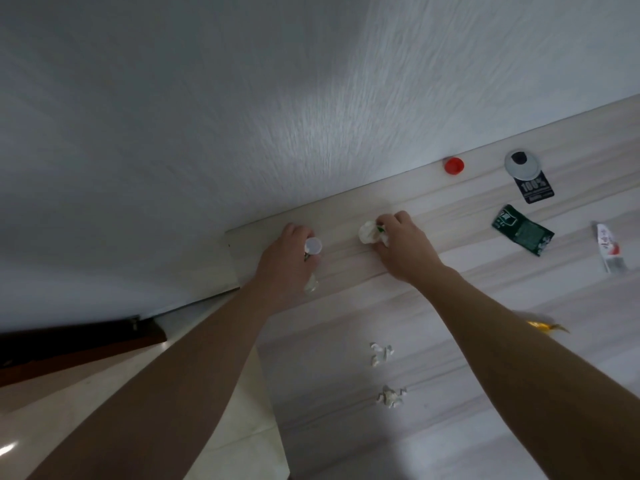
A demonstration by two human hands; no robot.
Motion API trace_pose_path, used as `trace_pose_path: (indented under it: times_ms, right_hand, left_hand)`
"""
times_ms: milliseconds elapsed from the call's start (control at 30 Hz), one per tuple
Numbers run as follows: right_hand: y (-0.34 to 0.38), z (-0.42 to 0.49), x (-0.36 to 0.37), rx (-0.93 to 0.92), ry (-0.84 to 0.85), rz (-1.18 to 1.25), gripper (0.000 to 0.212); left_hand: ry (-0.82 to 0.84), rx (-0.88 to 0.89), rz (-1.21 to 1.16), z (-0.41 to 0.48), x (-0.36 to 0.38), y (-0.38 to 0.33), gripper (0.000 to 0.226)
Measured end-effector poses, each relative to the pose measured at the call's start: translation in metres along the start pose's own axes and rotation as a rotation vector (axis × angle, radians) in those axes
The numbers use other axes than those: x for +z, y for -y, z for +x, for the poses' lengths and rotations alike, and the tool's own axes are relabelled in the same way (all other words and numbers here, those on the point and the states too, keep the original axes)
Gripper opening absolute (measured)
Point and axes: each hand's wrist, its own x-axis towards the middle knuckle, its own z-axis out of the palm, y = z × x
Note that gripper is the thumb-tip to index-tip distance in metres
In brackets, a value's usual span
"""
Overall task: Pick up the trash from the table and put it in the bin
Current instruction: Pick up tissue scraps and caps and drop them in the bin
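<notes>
Two hands at the bench [450, 306] far edge: left hand [287, 261] closed round a small capped bottle [312, 251], right hand [403, 244] pinching crumpled tissue [367, 232], presumably gathering both for a bin not in view.

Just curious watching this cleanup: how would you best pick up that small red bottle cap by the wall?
Pinch the small round red plastic bottle cap across its rim from above. It sits flat and low on the pale wooden table, close to the white wall, so side approach looks cramped.
</notes>
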Motion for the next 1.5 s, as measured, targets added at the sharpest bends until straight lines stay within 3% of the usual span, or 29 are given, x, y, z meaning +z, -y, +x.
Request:
trace_pose_path:
  times_ms: [600, 933, 1233, 1500]
  right_hand:
    - [0.042, -0.134, -0.063, -0.007, -0.18, 0.053, 0.04]
    - [0.055, -0.251, -0.097, 0.054, -0.347, 0.0, 0.041]
    - [0.017, -0.359, -0.122, 0.134, -0.47, 0.006, 0.039]
    - [-0.06, -0.482, -0.158, 0.187, -0.599, 0.006, 0.038]
  left_hand:
    - [-0.127, 0.087, -0.02, -0.096, -0.051, -0.071, 0.028]
    - [-0.125, 0.271, -0.041, -0.16, -0.062, -0.124, 0.031]
    - [-0.14, 0.418, -0.005, -0.215, -0.048, -0.197, 0.027]
    - [-0.127, 0.507, -0.01, -0.288, 0.005, -0.307, 0.031]
